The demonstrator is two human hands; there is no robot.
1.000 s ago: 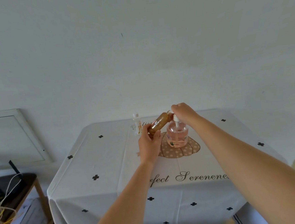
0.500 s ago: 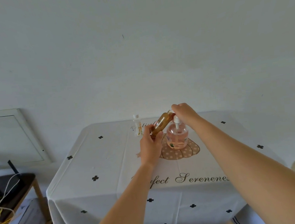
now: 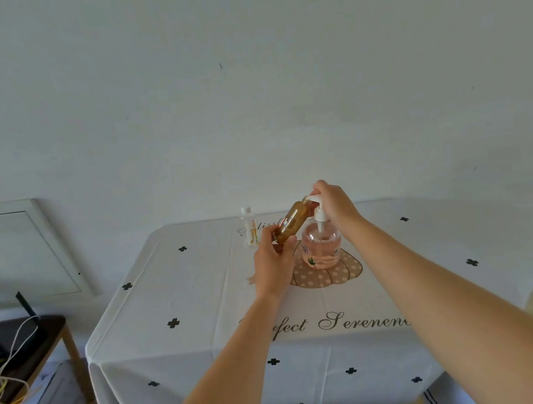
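Head view: left hand point(image 3: 272, 262) is gripping amber bottle point(image 3: 291, 222), tilted beside soap dispenser point(image 3: 322, 248). Your right hand point(image 3: 334, 202) is clasping its pump point(image 3: 320, 214).

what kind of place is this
Likely a room in a home: a cloth-covered table against a plain white wall, a pump soap bottle and a small amber bottle, and a low wooden side table with loose cables at left.

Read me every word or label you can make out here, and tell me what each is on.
"fect Serenen": tablecloth, near part, both ends hidden.
"liss": tablecloth, far part, rest hidden.
Labels on the pump bottle, amber bottle and small clear bottle: too small to read.
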